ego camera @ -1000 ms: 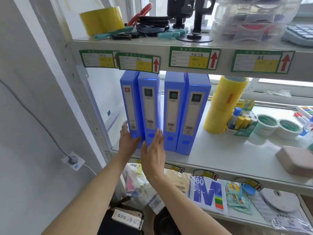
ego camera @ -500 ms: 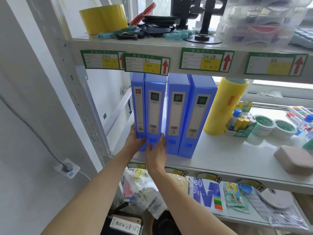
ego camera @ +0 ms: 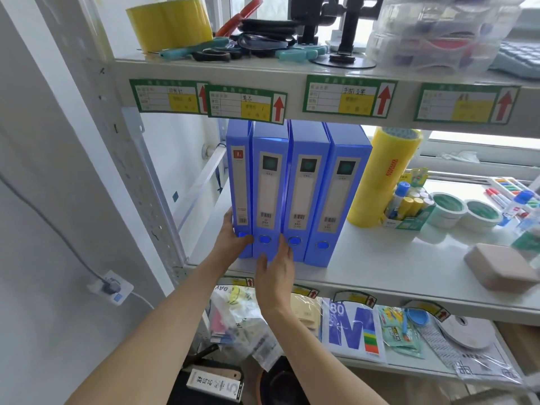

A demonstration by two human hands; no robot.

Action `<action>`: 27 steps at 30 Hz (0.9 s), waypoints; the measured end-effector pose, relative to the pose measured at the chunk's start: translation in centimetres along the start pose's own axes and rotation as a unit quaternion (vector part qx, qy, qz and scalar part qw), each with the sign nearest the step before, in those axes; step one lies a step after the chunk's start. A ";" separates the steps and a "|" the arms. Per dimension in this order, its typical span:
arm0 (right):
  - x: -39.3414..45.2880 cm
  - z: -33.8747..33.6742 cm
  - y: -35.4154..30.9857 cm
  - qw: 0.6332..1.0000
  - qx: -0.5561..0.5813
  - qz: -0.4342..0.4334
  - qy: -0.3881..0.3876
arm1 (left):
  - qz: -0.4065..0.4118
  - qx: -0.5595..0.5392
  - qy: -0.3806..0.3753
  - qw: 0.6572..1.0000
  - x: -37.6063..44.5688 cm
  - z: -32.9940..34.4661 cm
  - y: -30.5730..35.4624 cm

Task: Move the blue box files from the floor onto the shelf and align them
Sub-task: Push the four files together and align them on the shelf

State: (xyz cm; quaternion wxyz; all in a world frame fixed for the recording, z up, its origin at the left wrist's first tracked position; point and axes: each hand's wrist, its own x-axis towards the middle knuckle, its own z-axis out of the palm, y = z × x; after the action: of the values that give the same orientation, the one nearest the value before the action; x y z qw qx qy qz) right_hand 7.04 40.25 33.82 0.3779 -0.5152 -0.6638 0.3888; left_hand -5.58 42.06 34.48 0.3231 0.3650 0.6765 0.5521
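Several blue box files stand upright side by side on the white middle shelf point(ego camera: 394, 267), spines facing me. My left hand point(ego camera: 232, 236) wraps the bottom of the thin leftmost file point(ego camera: 239, 182), thumb on its spine. My right hand point(ego camera: 274, 267) lies flat against the bottom of the second file point(ego camera: 270, 194), fingers reaching into the gap beside the third file point(ego camera: 306, 188). The fourth file point(ego camera: 336, 194) leans slightly at the right end of the row.
Stacked yellow tape rolls point(ego camera: 382, 176) stand right beside the files, then a glue-stick box point(ego camera: 406, 206) and white tape rolls point(ego camera: 447, 206). The upper shelf edge point(ego camera: 292, 95) carries green labels just above the files. A metal upright point(ego camera: 140, 171) stands at the left.
Both hands have closed in on the two left files and pressed them toward the row; the gap between the second and third files has narrowed. My view has moved closer.
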 end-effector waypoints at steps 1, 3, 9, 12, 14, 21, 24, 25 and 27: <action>-0.2 -0.7 0.6 1.000 0.007 -0.002 0.029 | -0.003 -0.002 -0.013 1.000 0.0 -0.1 -0.2; -0.2 -2.8 1.8 0.994 0.011 0.023 0.107 | -0.012 -0.004 -0.031 0.999 -0.2 -0.3 -0.5; 5.6 -8.9 6.4 0.987 -0.038 0.125 0.098 | -0.028 0.001 -0.018 0.999 -0.7 0.4 -2.2; 8.5 -9.6 7.1 0.989 -0.039 0.135 -0.047 | -0.018 0.019 -0.001 1.000 -0.9 1.1 -2.1; 9.5 -9.4 7.3 0.988 -0.050 0.119 -0.087 | -0.011 0.034 0.007 0.999 -0.9 1.6 -2.2; 9.8 -8.7 6.4 0.990 -0.103 0.038 -0.091 | -0.003 0.042 0.023 0.999 -0.9 2.2 -2.1; 9.6 -8.5 6.8 0.991 -0.098 0.040 -0.080 | -0.011 0.045 0.021 0.999 -1.0 2.3 -1.9; 9.6 -8.5 6.9 0.991 -0.099 0.040 -0.077 | -0.012 0.043 0.018 0.999 -0.9 2.2 -1.9; 9.6 -8.6 7.1 0.991 -0.102 0.040 -0.075 | -0.014 0.040 0.013 0.999 -0.7 1.9 -2.0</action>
State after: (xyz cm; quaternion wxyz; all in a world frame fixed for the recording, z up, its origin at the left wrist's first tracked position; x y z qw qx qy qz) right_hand 15.77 51.90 31.90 0.2567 -0.5462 -0.7053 0.3719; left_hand -3.88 42.19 32.21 0.3071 0.3606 0.7071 0.5250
